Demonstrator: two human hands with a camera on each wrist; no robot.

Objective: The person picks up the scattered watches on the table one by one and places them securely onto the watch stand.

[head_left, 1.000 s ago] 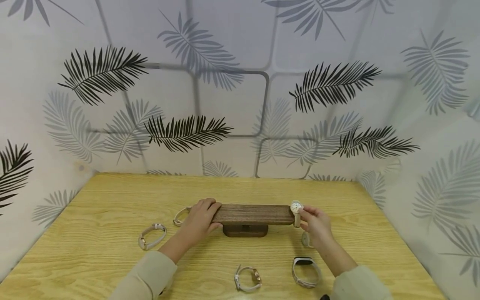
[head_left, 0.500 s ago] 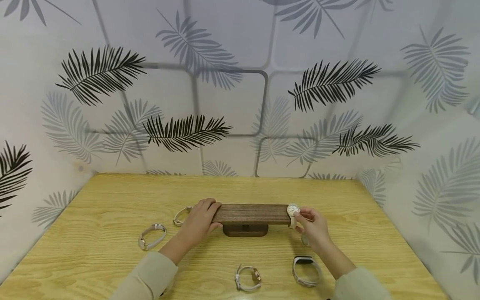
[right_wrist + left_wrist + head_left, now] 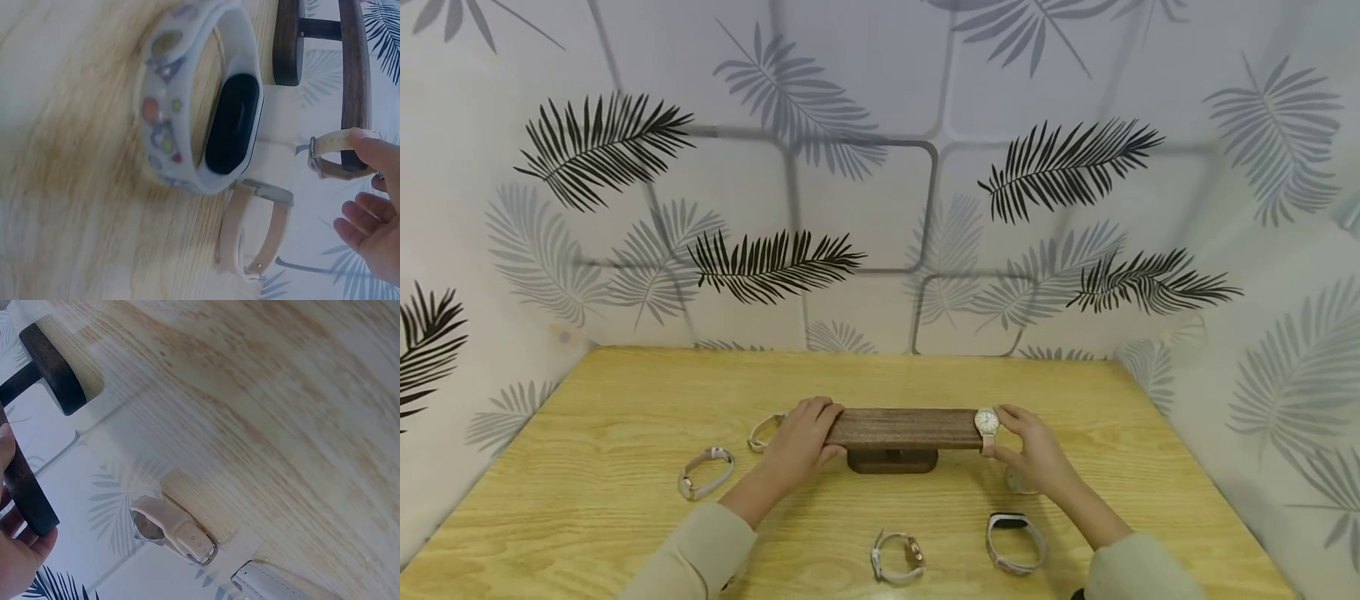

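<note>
A dark wooden T-shaped watch stand [image 3: 906,427] stands on the table, its bar running left to right above a small base [image 3: 59,372]. My left hand [image 3: 797,442] grips the bar's left end, fingers over the top and thumb in front. A round-faced wristwatch [image 3: 987,423] with a pale strap is looped around the bar's right end, dial facing up. My right hand [image 3: 1037,454] pinches this watch between thumb and index finger, the other fingers loosely bent. In the right wrist view, the buckled strap [image 3: 331,142] encircles the bar's tip.
A fitness band [image 3: 1009,521] with a black screen lies at front right. Another watch [image 3: 1017,481] is partly hidden under my right hand. A watch [image 3: 913,550] lies front centre, and two more [image 3: 718,454] lie left, one partly behind my left hand. A patterned wall stands behind the table.
The watch has slid left onto the bar's right end with my right hand, and its dial has turned upright. The right fingers have shifted to its right side. The left hand stays put.
</note>
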